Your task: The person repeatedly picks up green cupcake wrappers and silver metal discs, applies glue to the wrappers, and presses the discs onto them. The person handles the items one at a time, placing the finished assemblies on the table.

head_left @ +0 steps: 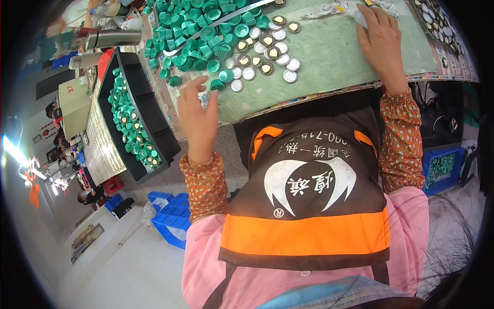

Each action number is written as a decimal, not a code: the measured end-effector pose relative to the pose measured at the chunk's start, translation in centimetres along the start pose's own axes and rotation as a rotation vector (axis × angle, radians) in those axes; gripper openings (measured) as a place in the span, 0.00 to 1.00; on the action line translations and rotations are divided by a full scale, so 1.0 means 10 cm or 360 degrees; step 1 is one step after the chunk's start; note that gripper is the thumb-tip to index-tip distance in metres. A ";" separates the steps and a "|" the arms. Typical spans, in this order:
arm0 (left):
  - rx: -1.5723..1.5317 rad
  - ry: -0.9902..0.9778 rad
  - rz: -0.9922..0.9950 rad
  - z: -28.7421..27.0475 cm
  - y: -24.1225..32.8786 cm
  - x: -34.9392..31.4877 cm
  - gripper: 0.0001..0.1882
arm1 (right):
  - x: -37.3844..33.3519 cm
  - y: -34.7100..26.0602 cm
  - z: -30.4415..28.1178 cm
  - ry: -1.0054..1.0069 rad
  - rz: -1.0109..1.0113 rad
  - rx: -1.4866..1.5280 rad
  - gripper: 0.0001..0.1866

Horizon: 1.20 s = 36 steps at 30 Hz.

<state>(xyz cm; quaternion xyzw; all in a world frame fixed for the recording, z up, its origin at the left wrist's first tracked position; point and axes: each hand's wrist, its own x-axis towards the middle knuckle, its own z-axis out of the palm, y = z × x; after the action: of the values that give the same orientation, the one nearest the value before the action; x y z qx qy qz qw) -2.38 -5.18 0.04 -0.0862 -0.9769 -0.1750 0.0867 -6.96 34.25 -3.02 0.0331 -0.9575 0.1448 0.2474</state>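
Observation:
My left hand [196, 116] hovers at the near left edge of the green worktop [329, 67], thumb and fingers apart. Its fingertips are close to a few small green fluted caps [217, 84] at the edge of a large heap; I see nothing in its grip. Right of the heap lie several flat crimped bottle caps [289, 76], some white inside, others dark with a pale yellow piece in the middle. Over the worktop's far right part, my right hand [382, 38] has its thumb and fingers bent around a white rounded thing [361, 19], whose kind I cannot make out.
Left of the worktop stands a black tray [164, 139] holding more green caps. A curved metal strip [239, 11] crosses the heap. More dark caps [437, 23] fill the far right corner. Blue crates [172, 219] are at lower left; a blue bin [437, 185] is at right.

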 end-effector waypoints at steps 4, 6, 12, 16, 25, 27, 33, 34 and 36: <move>-0.0004 -0.0068 -0.0064 0.13 -0.07 0.02 0.11 | -0.01 0.12 0.03 -0.0043 -0.0008 0.0106 0.23; -0.0609 0.0059 -0.0274 0.22 -0.17 -0.02 0.09 | -0.08 0.20 0.13 0.0023 -0.0068 0.0121 0.23; -0.1608 -0.0276 -0.0639 0.13 0.38 -0.06 0.09 | -0.35 -0.61 -0.16 -0.0343 0.0439 0.1577 0.18; -0.1543 -0.0514 -0.0562 0.18 0.79 -0.12 0.08 | -0.44 -1.14 -0.27 -0.0805 0.0454 0.2073 0.18; -0.2460 -0.1137 -0.0886 0.24 0.79 -0.22 0.20 | -0.61 -1.19 -0.14 -0.0938 0.0739 0.2102 0.20; -0.2658 -0.1248 -0.0958 0.29 0.74 -0.26 0.23 | -0.63 -1.20 -0.11 -0.0937 0.0778 0.2124 0.19; -0.2597 -0.1377 -0.1050 0.26 0.72 -0.28 0.27 | -0.64 -1.29 -0.19 -0.0755 0.0160 0.1656 0.17; -0.2639 -0.1454 -0.1045 0.28 0.68 -0.28 0.28 | -0.64 -1.29 -0.20 -0.0732 0.0083 0.1629 0.17; -0.2722 -0.1612 -0.1032 0.34 0.57 -0.29 0.28 | -0.62 -1.28 -0.21 -0.0685 -0.0068 0.1572 0.18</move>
<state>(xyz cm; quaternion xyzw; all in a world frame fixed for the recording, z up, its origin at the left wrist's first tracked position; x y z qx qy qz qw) 1.07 0.93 -1.85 0.0842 -0.4257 -0.7663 -0.4738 1.13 22.58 -0.91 0.1939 -0.8035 0.5629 0.0036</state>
